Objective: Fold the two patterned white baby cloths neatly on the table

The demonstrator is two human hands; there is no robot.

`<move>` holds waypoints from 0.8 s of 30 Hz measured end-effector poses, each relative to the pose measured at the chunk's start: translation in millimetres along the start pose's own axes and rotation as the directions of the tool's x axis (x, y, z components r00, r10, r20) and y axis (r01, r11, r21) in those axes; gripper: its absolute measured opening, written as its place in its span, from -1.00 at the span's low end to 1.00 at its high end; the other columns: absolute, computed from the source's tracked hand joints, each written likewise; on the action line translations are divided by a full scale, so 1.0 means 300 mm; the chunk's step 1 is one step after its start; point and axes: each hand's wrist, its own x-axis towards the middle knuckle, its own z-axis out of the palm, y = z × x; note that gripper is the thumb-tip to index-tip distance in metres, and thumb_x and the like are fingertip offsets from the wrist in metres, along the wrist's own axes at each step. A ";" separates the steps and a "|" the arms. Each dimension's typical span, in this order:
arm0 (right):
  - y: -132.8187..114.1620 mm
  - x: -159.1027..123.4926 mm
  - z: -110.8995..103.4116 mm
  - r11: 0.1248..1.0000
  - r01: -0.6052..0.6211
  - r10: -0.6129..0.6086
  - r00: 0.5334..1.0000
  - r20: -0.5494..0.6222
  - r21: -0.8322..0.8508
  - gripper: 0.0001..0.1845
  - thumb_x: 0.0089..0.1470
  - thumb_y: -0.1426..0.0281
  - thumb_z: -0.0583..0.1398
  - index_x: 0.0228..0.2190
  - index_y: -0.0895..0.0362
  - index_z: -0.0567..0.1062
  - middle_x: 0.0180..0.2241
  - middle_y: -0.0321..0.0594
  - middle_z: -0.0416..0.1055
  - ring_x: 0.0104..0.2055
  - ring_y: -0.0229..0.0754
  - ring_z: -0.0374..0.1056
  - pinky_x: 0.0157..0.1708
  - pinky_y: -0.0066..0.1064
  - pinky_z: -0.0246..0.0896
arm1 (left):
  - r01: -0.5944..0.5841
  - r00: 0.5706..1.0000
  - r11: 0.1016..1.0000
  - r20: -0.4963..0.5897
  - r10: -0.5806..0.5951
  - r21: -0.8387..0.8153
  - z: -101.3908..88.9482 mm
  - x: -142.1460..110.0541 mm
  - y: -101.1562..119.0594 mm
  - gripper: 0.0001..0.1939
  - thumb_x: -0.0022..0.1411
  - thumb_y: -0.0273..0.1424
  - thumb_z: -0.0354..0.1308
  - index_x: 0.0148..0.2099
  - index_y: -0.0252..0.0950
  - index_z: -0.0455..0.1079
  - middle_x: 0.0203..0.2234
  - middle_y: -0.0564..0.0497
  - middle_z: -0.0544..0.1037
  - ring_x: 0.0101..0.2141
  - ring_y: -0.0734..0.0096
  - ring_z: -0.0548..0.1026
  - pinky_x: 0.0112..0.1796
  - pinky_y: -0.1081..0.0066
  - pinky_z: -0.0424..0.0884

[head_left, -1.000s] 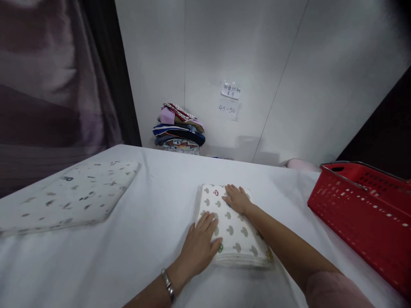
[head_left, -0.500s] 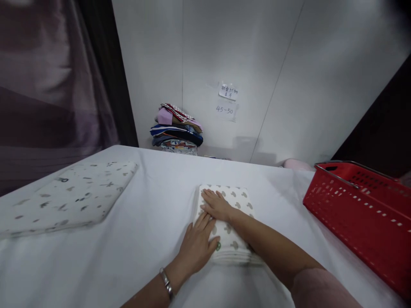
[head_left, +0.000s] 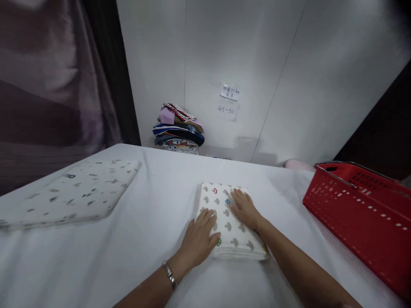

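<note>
A folded white cloth (head_left: 224,231) printed with small grey shapes lies on the white table (head_left: 144,239) in front of me. My left hand (head_left: 199,241) rests flat on its near left corner, fingers stretched out. My right hand (head_left: 245,207) lies flat on the cloth's right half, fingers spread and pointing away from me. Neither hand grips anything. A metal bracelet circles my left wrist.
A white patterned pad (head_left: 70,194) lies at the table's left. A red plastic basket (head_left: 362,218) stands at the right edge. A pile of coloured folded clothes (head_left: 178,128) sits against the far wall, below paper notes (head_left: 229,92). A dark curtain hangs at left.
My right hand slid from the cloth's far part to its left middle beside my left hand, then back to the right half. My left hand stayed on the near corner.
</note>
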 end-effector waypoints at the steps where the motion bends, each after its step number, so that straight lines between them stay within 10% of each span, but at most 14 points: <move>1: 0.014 -0.016 -0.002 0.998 -0.032 0.034 0.998 -0.057 0.047 -0.40 0.15 0.16 -0.04 0.17 0.11 0.12 0.27 -0.13 -0.15 0.30 -0.09 -0.31 0.21 -0.05 -0.42 | 0.000 1.000 1.000 -0.001 0.000 -0.013 0.000 -0.002 0.000 -0.46 0.23 -0.22 -0.12 0.25 -0.16 0.04 0.25 0.02 0.01 0.25 0.19 -0.12 0.13 0.01 0.00; 4: 0.054 -0.083 -0.011 0.929 -0.196 0.261 0.948 -0.180 0.313 -0.33 0.07 0.13 0.04 0.17 0.15 0.14 0.26 -0.09 -0.12 0.29 -0.06 -0.24 0.20 -0.14 -0.22 | -0.010 1.000 0.997 0.001 0.010 -0.076 0.005 -0.006 -0.006 -0.46 0.23 -0.22 -0.10 0.25 -0.13 0.03 0.26 0.03 0.00 0.25 0.19 -0.14 0.14 0.01 -0.02; 10: 0.048 -0.221 -0.039 0.526 -0.463 0.546 0.827 0.134 0.713 -0.04 -0.08 0.05 0.18 0.23 0.15 -0.06 0.14 -0.02 0.16 -0.01 -0.03 0.30 -0.07 -0.29 0.24 | 0.055 0.984 0.968 -0.153 -0.095 -0.245 0.000 0.017 -0.055 -0.44 0.22 -0.12 -0.09 0.22 -0.23 0.09 0.28 -0.03 -0.13 0.25 0.21 -0.18 0.17 0.21 -0.05; 15: 0.037 -0.238 -0.042 0.546 -0.472 0.523 0.837 0.157 0.692 0.02 -0.14 0.07 0.23 0.23 0.14 -0.07 0.13 -0.03 0.16 -0.06 -0.06 0.33 -0.16 -0.36 0.30 | 0.334 0.912 0.864 -0.102 -0.398 -0.377 -0.046 0.027 -0.083 -0.46 0.19 -0.13 -0.06 0.16 -0.28 0.09 0.05 -0.15 0.33 0.00 0.18 0.34 -0.06 0.30 0.27; 24: 0.273 -0.204 -0.088 0.694 -0.440 0.476 0.874 0.094 0.570 -0.14 -0.12 0.11 0.22 0.17 0.15 0.13 0.01 0.02 0.32 -0.07 -0.02 0.36 -0.15 -0.26 0.31 | 0.291 0.955 0.736 0.140 -0.261 -0.612 0.019 -0.009 -0.009 -0.42 0.02 -0.14 0.14 0.07 -0.23 0.15 -0.24 -0.03 0.51 -0.28 0.24 0.47 -0.40 0.42 0.33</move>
